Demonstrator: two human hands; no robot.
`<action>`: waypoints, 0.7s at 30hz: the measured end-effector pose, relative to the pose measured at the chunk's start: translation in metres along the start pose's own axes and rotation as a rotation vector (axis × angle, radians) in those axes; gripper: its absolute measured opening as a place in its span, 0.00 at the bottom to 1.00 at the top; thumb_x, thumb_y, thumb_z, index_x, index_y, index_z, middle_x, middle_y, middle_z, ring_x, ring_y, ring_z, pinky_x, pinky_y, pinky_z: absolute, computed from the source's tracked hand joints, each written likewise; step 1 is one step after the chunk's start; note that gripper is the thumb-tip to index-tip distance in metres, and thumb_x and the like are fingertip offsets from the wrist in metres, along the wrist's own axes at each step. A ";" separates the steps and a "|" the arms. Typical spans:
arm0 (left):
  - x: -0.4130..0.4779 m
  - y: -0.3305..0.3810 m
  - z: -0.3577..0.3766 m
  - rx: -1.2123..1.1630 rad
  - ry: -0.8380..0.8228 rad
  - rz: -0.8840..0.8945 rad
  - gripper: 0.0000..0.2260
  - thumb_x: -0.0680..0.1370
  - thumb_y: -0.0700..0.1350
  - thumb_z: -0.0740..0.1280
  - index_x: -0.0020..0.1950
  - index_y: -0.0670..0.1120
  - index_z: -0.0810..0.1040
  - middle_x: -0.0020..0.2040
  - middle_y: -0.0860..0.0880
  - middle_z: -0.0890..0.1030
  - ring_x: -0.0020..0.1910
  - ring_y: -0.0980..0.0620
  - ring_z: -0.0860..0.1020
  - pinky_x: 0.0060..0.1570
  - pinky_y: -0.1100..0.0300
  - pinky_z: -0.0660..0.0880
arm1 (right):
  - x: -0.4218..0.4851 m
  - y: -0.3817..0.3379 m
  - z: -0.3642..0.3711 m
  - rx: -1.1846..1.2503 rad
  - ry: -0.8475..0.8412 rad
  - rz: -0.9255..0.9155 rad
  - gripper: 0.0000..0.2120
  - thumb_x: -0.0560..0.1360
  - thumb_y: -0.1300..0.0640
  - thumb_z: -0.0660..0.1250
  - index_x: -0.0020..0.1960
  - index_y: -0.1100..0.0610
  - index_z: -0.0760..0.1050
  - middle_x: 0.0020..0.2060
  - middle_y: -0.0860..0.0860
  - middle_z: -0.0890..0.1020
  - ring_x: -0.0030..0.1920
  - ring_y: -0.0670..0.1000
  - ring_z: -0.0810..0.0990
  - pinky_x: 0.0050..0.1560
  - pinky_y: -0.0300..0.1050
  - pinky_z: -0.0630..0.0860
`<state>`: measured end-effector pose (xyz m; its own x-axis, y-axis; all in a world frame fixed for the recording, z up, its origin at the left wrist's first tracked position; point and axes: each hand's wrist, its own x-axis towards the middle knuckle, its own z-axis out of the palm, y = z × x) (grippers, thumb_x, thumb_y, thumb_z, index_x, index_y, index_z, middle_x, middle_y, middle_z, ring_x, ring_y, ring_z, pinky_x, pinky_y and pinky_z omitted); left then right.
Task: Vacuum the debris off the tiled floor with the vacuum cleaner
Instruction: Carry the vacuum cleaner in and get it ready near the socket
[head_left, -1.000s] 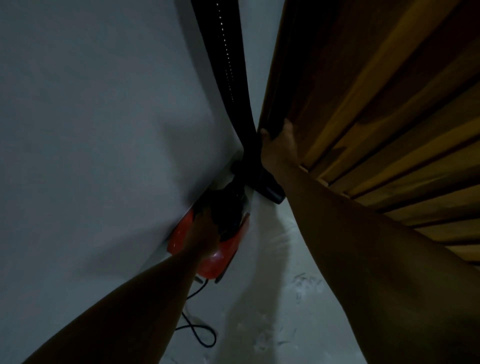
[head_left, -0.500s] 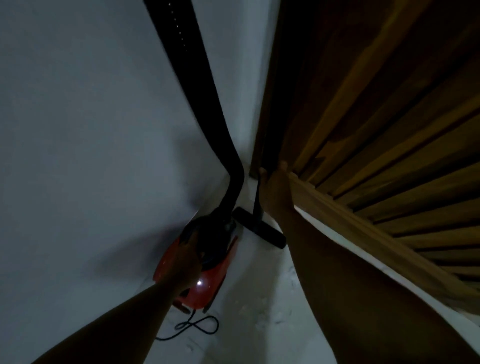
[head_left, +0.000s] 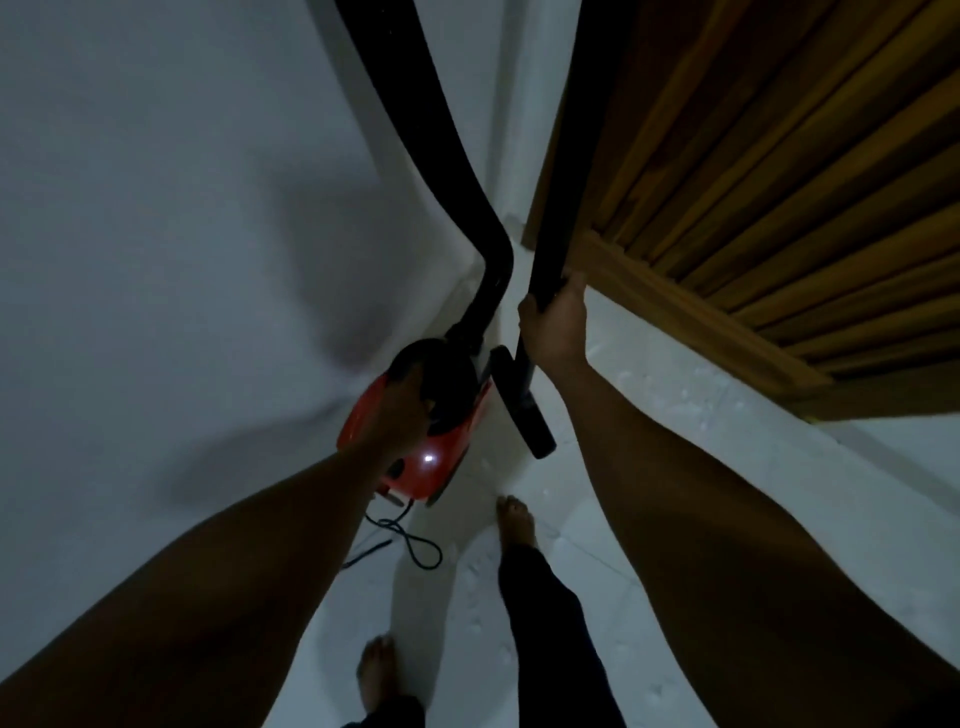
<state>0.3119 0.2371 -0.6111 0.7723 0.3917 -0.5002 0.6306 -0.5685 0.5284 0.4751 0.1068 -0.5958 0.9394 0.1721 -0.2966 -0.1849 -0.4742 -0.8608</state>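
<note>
**Red canister held at the corner, wand in the other hand**

Red and black, the vacuum cleaner sits low at the middle of the view, close against the white wall on the left, with a small white light showing on its shell. The left hand is on its black top; the fingers appear to curl down over the carry handle, though the dim light blurs them. A thick black hose rises from the canister's far end and runs out of the top of the view. Just right of it, the right hand has its fingers wrapped tight around the black wand, and the floor head lies on the tiled floor beside the canister. Pale specks of debris lie scattered to the right, along the foot of the slatted wooden door.

The likeliest trouble is underfoot. The power cord loops loose on the tiles just near of the canister, between it and the bare feet; a step or a pull on the canister could snag it and jerk the plug or trip the person. The corner is also tight, so a swing of the wand could knock the door, and the debris nearest its base may be missed.
</note>
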 end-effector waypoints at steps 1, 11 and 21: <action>-0.022 0.003 -0.013 -0.017 -0.002 0.022 0.23 0.83 0.37 0.57 0.79 0.44 0.60 0.64 0.39 0.76 0.63 0.40 0.75 0.57 0.53 0.72 | -0.024 -0.005 -0.003 -0.009 0.018 -0.033 0.13 0.80 0.66 0.63 0.57 0.55 0.62 0.47 0.57 0.78 0.46 0.57 0.81 0.45 0.47 0.77; -0.228 -0.050 -0.096 0.126 -0.011 0.175 0.22 0.82 0.39 0.60 0.76 0.46 0.64 0.60 0.42 0.80 0.55 0.41 0.79 0.46 0.56 0.69 | -0.255 -0.073 -0.041 0.071 0.168 -0.126 0.15 0.81 0.65 0.64 0.64 0.60 0.64 0.48 0.56 0.78 0.47 0.60 0.83 0.47 0.54 0.82; -0.356 -0.098 -0.102 0.102 -0.048 0.195 0.22 0.81 0.43 0.62 0.76 0.50 0.65 0.62 0.42 0.79 0.59 0.40 0.78 0.61 0.48 0.75 | -0.430 -0.070 -0.053 0.140 0.237 -0.077 0.16 0.81 0.57 0.70 0.62 0.59 0.65 0.44 0.46 0.76 0.40 0.46 0.80 0.46 0.59 0.85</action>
<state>-0.0169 0.2275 -0.4147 0.8726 0.2338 -0.4288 0.4568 -0.7013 0.5473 0.0993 0.0200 -0.3855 0.9904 -0.0118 -0.1376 -0.1333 -0.3409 -0.9306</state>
